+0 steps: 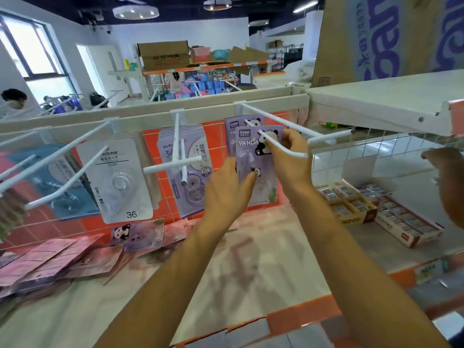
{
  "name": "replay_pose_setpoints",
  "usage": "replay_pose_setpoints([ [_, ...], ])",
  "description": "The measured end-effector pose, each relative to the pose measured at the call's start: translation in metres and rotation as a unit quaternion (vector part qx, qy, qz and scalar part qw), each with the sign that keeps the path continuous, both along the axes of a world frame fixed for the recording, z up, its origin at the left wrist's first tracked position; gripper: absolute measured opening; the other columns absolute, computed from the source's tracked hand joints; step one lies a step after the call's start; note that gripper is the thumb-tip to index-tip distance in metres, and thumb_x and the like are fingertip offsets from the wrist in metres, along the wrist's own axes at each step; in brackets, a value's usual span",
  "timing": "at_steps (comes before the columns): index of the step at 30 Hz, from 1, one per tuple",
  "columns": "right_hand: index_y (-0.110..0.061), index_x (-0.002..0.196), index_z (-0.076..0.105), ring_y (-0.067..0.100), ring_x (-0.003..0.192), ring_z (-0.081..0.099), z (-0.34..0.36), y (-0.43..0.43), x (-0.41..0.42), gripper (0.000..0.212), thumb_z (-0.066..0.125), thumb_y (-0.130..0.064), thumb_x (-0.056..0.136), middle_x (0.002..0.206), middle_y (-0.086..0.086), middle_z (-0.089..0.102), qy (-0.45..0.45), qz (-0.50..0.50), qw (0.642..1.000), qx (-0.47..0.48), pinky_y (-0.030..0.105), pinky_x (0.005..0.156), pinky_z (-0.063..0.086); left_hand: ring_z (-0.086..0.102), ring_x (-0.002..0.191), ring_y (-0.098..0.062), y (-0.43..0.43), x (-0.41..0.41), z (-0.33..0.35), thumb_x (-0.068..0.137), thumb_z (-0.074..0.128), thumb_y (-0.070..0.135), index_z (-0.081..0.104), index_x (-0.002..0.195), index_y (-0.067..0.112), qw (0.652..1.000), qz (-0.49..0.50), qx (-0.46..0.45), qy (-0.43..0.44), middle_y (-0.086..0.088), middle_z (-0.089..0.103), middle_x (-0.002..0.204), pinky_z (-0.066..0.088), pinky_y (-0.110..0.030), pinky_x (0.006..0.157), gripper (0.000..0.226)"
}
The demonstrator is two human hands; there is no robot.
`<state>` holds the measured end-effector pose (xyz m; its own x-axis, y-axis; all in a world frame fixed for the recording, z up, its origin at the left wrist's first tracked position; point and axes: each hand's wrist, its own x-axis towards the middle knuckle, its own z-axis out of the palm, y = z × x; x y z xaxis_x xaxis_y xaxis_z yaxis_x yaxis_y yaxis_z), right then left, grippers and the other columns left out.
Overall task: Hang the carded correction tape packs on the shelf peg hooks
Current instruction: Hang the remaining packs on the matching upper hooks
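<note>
A pale, marbled shelf (263,247) with an orange front edge fills the lower view. It is backed by an orange-tiled panel (150,144) behind white wire grid. Beyond the top rail lies a bright storeroom, with windows at 10 o'clock and stocked racks at 12.

Just above centre, the panda pack (247,159) hangs threaded on a white peg hook (298,154), right in front of a second panda pack (234,124). The left hand (226,189) grips its lower left edge, thumb on the face. The right hand (288,159) pinches its upper right edge, fingers curled under the hook's wire.

Purple packs (190,156) hang at 11 o'clock and a clear pack marked 36 (118,182) at 9. Loose packs (62,257) lie at 8 o'clock and eraser cartons (351,204) sit at 3, near another person's hand (444,167). A cardboard box (376,33) stands at 1.
</note>
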<state>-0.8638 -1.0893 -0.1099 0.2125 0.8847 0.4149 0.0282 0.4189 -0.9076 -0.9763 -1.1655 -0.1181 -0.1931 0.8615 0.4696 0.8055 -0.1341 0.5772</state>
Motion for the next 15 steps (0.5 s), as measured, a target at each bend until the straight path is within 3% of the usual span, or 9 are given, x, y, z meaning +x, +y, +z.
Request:
replay_pose_setpoints([
  [2, -0.001, 0.097, 0.067, 0.019, 0.072, 0.064, 0.001, 0.021, -0.009, 0.033, 0.066, -0.033, 0.087, 0.082, 0.014, 0.068, -0.003, 0.0, 1.0, -0.006, 0.038, 0.063, 0.054, 0.055, 0.084, -0.032, 0.017, -0.004, 0.003, 0.093, 0.055, 0.044, 0.053, 0.106, 0.008, 0.998, 0.039, -0.006, 0.048, -0.012, 0.063, 0.098, 0.028, -0.034, 0.062, 0.038],
  [4, 0.0, 0.099, 0.065, 0.01, 0.066, 0.058, 0.002, 0.034, -0.017, 0.032, 0.065, -0.03, 0.089, 0.079, 0.01, 0.065, -0.006, -0.001, 1.0, 0.002, 0.019, 0.056, 0.047, 0.059, 0.095, -0.037, 0.03, -0.007, 0.006, 0.094, 0.054, 0.043, 0.055, 0.11, 0.006, 0.994, 0.062, -0.018, 0.086, -0.016, 0.065, 0.102, 0.032, -0.034, 0.065, 0.04],
  [6, 0.002, 0.096, 0.062, 0.009, 0.066, 0.053, 0.004, 0.042, -0.022, 0.03, 0.063, -0.028, 0.09, 0.079, 0.013, 0.062, -0.008, -0.002, 1.0, 0.01, 0.011, 0.049, 0.04, 0.061, 0.099, -0.038, 0.04, -0.007, 0.01, 0.095, 0.054, 0.04, 0.057, 0.109, 0.004, 0.99, 0.078, -0.032, 0.117, -0.018, 0.065, 0.104, 0.035, -0.035, 0.067, 0.039],
  [13, -0.005, 0.107, 0.057, 0.0, 0.073, 0.054, -0.001, 0.029, -0.029, 0.024, 0.063, -0.021, 0.091, 0.089, 0.0, 0.059, -0.023, -0.034, 0.999, 0.015, 0.004, 0.058, 0.039, 0.062, 0.097, -0.04, 0.037, 0.0, 0.001, 0.097, 0.052, 0.035, 0.061, 0.104, -0.001, 0.985, 0.062, -0.094, 0.13, -0.022, 0.066, 0.102, 0.037, -0.035, 0.065, 0.037],
  [15, -0.006, 0.115, 0.056, 0.013, 0.09, 0.06, -0.023, 0.027, -0.03, 0.037, 0.064, -0.029, 0.087, 0.104, 0.006, 0.062, -0.05, -0.063, 0.997, 0.006, 0.014, 0.074, 0.044, 0.062, 0.097, -0.039, 0.029, -0.001, -0.015, 0.095, 0.054, 0.03, 0.061, 0.103, 0.0, 0.984, 0.037, -0.115, 0.13, -0.022, 0.066, 0.102, 0.04, -0.035, 0.067, 0.032],
])
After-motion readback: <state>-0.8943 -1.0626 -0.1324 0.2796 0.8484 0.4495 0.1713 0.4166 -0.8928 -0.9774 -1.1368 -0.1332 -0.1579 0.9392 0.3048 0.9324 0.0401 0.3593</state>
